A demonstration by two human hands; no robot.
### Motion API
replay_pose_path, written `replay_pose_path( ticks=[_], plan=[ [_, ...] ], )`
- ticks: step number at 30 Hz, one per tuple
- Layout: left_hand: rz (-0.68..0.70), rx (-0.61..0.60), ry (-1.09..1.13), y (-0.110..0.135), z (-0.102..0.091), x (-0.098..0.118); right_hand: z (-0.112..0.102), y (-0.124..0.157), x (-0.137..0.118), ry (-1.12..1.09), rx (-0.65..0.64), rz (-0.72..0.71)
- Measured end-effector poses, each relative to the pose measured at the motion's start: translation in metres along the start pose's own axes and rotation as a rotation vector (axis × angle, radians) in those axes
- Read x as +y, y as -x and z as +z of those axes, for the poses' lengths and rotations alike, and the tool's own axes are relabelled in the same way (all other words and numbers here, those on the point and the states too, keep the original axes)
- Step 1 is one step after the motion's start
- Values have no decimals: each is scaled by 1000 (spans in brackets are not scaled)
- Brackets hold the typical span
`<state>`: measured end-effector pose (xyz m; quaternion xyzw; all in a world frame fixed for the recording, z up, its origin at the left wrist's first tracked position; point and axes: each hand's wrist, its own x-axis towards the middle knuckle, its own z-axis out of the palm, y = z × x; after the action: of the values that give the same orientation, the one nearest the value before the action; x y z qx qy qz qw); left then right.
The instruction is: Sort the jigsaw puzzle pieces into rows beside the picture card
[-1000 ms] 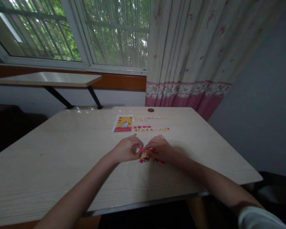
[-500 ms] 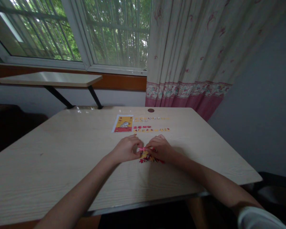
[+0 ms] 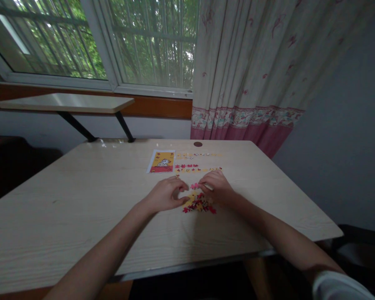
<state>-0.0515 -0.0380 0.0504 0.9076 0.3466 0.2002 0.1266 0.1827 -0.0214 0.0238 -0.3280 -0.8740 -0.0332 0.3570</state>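
R hand (image 3: 218, 186) pinching pink puzzle pc (image 3: 194, 186) btwn thumb & fingers, pc just beyond pile of mixed pcs (image 3: 200, 203), red/yellow/dark, on pale wood table (image 3: 81, 200). L hand (image 3: 165, 195) at pile's L edge, thumb & fingers curved apart w/ gap; can't tell if thumb tip touches yellow pcs (image 3: 192, 196) there. Farther back: rows of pcs (image 3: 186, 166), just R of picture card (image 3: 162, 163) w/ white animal.
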Motion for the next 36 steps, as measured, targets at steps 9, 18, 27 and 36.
replay_pose_path(
  ticks=[9,18,27,36],
  plan=[
    [13,-68,-106,0,0,-3,-21,-1,24,131,390,57],
    [12,-72,-117,0,4,-6,-17,-3,25,171,291,67],
    [41,-46,-124,0,5,-8,34,-74,75,101,-71,419],
    [35,-27,-151,1,7,-10,94,-143,101,137,-223,608]
  ],
)
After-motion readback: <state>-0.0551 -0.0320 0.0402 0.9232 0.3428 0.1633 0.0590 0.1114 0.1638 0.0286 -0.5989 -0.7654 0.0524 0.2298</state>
